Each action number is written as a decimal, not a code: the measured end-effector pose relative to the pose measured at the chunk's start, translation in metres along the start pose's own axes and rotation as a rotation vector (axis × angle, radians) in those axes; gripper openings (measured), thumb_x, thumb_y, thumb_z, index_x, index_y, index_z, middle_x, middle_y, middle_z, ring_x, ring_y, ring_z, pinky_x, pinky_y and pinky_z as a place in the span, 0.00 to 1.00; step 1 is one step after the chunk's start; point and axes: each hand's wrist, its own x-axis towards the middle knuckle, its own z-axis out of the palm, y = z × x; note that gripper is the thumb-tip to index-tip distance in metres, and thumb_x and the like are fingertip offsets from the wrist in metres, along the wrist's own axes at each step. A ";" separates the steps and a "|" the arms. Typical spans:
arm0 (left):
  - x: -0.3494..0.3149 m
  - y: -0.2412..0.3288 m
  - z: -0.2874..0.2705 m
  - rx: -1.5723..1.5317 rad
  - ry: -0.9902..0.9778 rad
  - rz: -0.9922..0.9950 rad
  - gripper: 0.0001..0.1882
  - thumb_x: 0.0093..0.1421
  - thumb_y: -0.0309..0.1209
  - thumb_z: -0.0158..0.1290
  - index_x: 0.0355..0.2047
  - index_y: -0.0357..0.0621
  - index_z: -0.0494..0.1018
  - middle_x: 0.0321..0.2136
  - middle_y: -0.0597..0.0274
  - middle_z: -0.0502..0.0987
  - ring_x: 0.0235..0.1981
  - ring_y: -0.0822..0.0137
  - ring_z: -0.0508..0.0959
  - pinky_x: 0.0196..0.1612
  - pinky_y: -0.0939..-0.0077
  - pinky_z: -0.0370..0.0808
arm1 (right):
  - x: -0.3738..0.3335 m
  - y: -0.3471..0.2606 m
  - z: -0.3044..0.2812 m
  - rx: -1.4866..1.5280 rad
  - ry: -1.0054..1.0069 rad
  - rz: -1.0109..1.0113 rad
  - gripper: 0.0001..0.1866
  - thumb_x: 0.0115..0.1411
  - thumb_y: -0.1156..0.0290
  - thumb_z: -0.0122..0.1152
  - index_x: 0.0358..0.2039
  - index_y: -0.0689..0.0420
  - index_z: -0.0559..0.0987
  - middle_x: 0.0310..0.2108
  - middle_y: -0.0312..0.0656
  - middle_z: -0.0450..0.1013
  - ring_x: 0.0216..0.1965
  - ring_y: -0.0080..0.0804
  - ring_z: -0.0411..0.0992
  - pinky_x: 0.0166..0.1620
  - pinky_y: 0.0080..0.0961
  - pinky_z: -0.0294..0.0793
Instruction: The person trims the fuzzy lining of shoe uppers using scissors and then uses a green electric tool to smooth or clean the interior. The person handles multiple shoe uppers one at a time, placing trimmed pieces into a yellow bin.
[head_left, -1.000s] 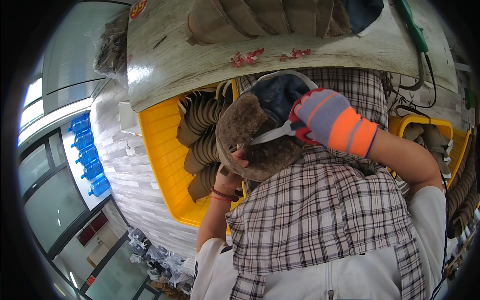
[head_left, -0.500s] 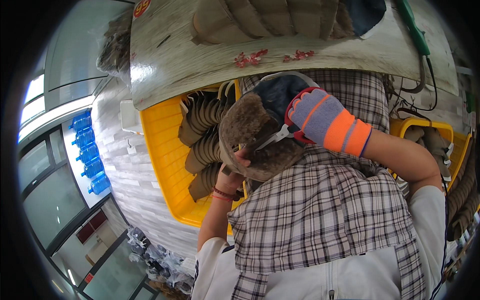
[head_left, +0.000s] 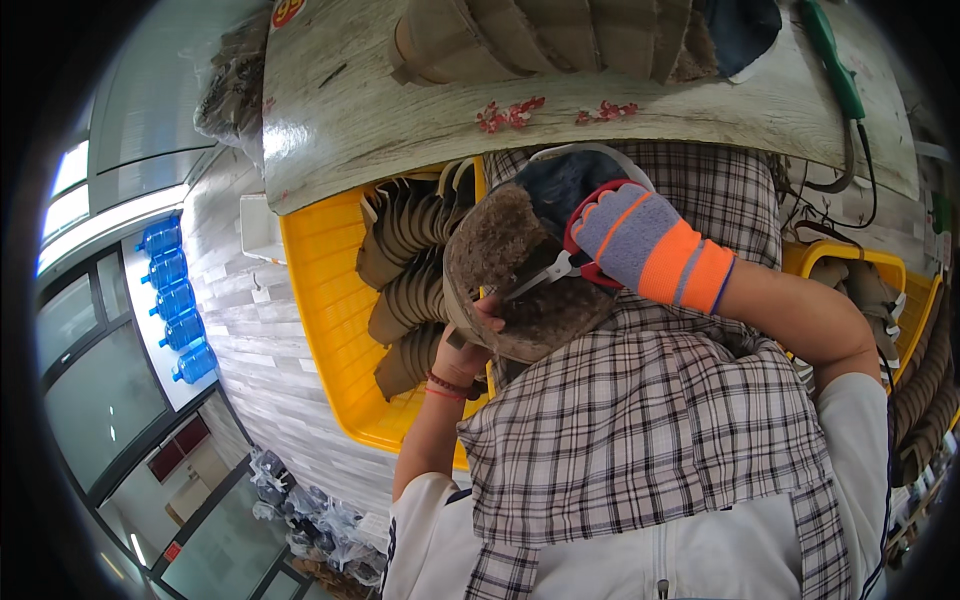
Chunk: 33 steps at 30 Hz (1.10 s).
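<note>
Below the pale wood-grain tabletop's [head_left: 380, 130] near edge, bare left hand [head_left: 468, 355] pinches brown fur-lined cap [head_left: 495, 235], likely steadying it against red-handled steel scissors [head_left: 564, 264] gripped in grey-orange-gloved right hand [head_left: 645, 240].

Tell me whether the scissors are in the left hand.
No, the scissors are in the gloved right hand, while the bare left hand holds the brown fur-lined piece.

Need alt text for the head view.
A gloved right hand holds red-handled scissors inside a furry hat gripped by the bare left hand. A yellow basket of stacked brown pieces stands at left; a table spans the top.
</note>
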 end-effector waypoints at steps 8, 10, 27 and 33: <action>-0.013 0.001 0.004 0.025 0.031 0.037 0.18 0.56 0.28 0.55 0.47 0.37 0.71 0.33 0.59 0.78 0.33 0.66 0.77 0.38 0.77 0.74 | -0.037 0.017 -0.017 0.412 0.403 0.175 0.16 0.44 0.58 0.68 0.31 0.54 0.78 0.23 0.41 0.75 0.27 0.38 0.75 0.33 0.30 0.74; -0.030 0.012 0.021 0.195 -0.008 0.140 0.19 0.56 0.26 0.54 0.49 0.38 0.70 0.36 0.61 0.77 0.36 0.68 0.76 0.39 0.77 0.73 | -0.047 -0.002 -0.018 0.811 0.374 0.347 0.16 0.46 0.60 0.68 0.32 0.57 0.77 0.23 0.42 0.75 0.25 0.38 0.75 0.31 0.29 0.74; 0.040 0.124 0.294 1.439 -0.385 1.042 0.14 0.58 0.29 0.51 0.44 0.39 0.73 0.40 0.54 0.74 0.41 0.57 0.74 0.46 0.69 0.68 | -0.110 0.015 -0.077 0.895 1.343 0.366 0.20 0.51 0.75 0.63 0.43 0.66 0.69 0.24 0.33 0.70 0.26 0.19 0.65 0.33 0.19 0.69; 0.145 0.218 0.321 1.803 -0.222 1.338 0.22 0.57 0.47 0.51 0.46 0.45 0.74 0.47 0.53 0.72 0.49 0.52 0.71 0.52 0.62 0.65 | -0.041 0.133 -0.056 0.988 1.431 0.392 0.19 0.51 0.77 0.64 0.44 0.64 0.70 0.29 0.34 0.71 0.24 0.17 0.64 0.28 0.18 0.66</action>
